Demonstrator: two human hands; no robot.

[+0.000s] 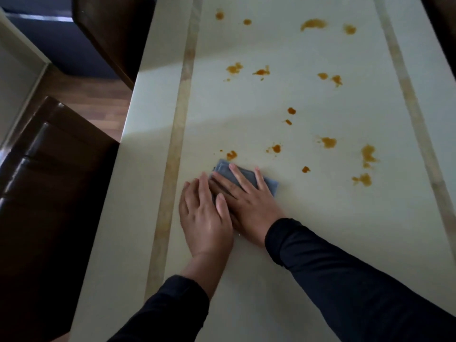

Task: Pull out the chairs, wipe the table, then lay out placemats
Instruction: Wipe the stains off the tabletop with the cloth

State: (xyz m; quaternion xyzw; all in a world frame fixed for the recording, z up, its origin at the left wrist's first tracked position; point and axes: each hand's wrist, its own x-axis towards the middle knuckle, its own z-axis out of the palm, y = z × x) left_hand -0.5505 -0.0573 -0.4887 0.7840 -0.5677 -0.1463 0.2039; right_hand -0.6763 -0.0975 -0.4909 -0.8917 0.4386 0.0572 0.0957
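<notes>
Straight fingers (233, 169) of the right hand (249, 201) are pressing flat on a folded grey-blue cloth (270, 185); the left hand (204, 215) is lying open beside it, fingertips overlapping the cloth's near-left edge. Neither is clenching. The cloth is sitting on the pale worktop (308, 230), just short of the nearest orange stain (231, 155). Many sauce-like blots (313, 23) are lying beyond; one small folded cloth could smear rather than lift them. Dark brown chairs (49, 193) are standing left, over wood flooring (108, 99).

dim soft light, broad shadow across the near table (308, 243), brighter far end, wide-angle bending at edges, slightly soft
</notes>
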